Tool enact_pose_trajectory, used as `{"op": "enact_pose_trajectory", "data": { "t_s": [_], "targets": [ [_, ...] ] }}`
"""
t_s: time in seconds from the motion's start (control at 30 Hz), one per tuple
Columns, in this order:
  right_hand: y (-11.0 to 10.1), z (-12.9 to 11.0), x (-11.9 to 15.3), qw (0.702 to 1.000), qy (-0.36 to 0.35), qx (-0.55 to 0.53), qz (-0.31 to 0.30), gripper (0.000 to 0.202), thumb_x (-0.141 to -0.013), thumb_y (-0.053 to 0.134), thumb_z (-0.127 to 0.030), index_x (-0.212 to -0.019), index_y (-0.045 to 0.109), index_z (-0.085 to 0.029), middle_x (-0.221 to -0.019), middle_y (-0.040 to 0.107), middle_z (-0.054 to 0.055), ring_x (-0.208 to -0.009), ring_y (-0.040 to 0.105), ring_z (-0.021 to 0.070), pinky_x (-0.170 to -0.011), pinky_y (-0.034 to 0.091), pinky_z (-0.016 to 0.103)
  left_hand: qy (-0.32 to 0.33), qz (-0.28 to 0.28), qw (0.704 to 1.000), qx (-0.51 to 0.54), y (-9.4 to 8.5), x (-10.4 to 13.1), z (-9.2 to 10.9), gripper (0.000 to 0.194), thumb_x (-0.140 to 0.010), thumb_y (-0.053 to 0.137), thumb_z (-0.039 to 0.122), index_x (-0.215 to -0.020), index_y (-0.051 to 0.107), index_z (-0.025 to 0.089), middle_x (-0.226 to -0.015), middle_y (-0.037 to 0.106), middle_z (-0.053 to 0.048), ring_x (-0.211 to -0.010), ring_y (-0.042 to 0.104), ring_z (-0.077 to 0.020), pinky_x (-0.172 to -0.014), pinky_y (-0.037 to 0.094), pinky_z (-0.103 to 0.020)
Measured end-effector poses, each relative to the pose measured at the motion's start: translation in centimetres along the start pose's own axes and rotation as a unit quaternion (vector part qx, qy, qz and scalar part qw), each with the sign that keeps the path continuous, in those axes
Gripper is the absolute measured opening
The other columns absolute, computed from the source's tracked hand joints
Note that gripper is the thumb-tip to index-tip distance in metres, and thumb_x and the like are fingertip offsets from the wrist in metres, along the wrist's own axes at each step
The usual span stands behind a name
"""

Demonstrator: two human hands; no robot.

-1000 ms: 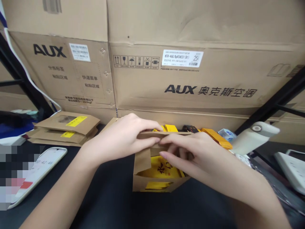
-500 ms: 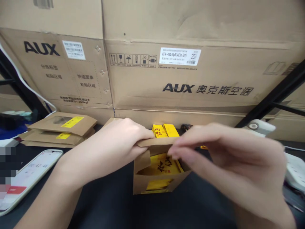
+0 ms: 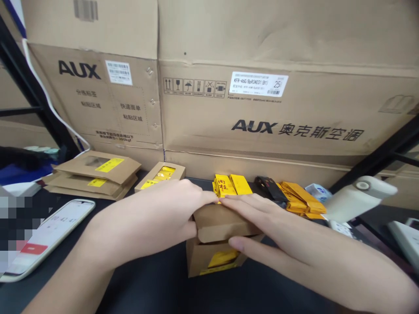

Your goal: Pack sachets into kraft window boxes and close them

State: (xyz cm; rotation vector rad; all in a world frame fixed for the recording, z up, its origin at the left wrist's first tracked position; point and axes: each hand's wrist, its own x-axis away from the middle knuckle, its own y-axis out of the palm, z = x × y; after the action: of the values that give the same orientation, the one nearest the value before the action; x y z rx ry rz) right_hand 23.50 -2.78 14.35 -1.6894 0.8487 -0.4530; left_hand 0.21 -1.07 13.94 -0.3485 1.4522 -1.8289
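Note:
A small kraft paper box with a yellow-labelled window stands on the dark table in front of me. Its top flap is folded over the opening and still tilts up a little at the front edge. My left hand grips the box at its left top side, thumb near the front and index finger along the back edge. With fingers stretched out, my right hand lies along the flap's back and right side, its thumb by the front edge. What the box contains is mostly covered now.
Behind the box lie yellow packets, a black packet and orange packets. Left are a filled kraft box, flat kraft boxes and a phone showing a timer. A white bottle leans at right; large cartons wall the back.
The box's top flap has come down over the yellow packets inside. My right hand has gone from pinched fingers at the flap to stretched fingers on it. The view has shifted slightly.

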Motion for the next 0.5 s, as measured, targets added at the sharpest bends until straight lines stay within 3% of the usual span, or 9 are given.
{"op": "enact_pose_trajectory", "data": {
  "t_s": [0.17,0.3,0.43,0.5],
  "targets": [
    [0.1,0.3,-0.3,1.0,-0.021,0.018,-0.013,0.045,-0.092,0.044,-0.042,-0.136,0.043,-0.035,-0.121,0.059,0.003,-0.113,0.055,0.0204,-0.096,0.048,0.036,-0.004,0.01,1.0,-0.012,-0.3,0.3,0.4,0.019,-0.082,0.057,0.03,-0.1,0.063,0.029,-0.093,0.068,0.0,-0.09,0.063,-0.0205,-0.083,0.045,-0.028],
    [0.2,0.0,0.0,1.0,-0.017,0.02,-0.011,0.047,-0.091,0.046,-0.043,-0.138,0.042,-0.035,-0.117,0.061,0.004,-0.108,0.058,0.0208,-0.089,0.051,0.034,-0.003,-0.052,0.999,0.014,-1.2,0.8,0.5,0.025,-0.079,0.059,0.033,-0.104,0.062,0.032,-0.095,0.069,0.001,-0.088,0.064,-0.0197,-0.076,0.046,-0.025],
    [0.5,-0.2,0.2,1.0,-0.016,0.009,-0.023,0.051,-0.092,0.044,-0.043,-0.141,0.036,-0.035,-0.127,0.055,0.003,-0.111,0.057,0.0195,-0.089,0.051,0.032,-0.01,-0.08,0.997,0.013,-1.9,1.4,0.0,0.033,-0.076,0.064,0.039,-0.108,0.061,0.034,-0.098,0.068,0.003,-0.089,0.063,-0.0192,-0.071,0.045,-0.023],
    [0.6,-0.1,0.2,0.999,-0.017,0.003,-0.031,0.05,-0.092,0.044,-0.042,-0.141,0.035,-0.035,-0.132,0.052,0.002,-0.116,0.054,0.0196,-0.093,0.049,0.033,-0.019,-0.062,0.998,0.02,-2.0,1.5,-0.3,0.036,-0.07,0.069,0.046,-0.103,0.063,0.034,-0.095,0.069,0.004,-0.083,0.063,-0.0183,-0.066,0.044,-0.023]
  ]
}}
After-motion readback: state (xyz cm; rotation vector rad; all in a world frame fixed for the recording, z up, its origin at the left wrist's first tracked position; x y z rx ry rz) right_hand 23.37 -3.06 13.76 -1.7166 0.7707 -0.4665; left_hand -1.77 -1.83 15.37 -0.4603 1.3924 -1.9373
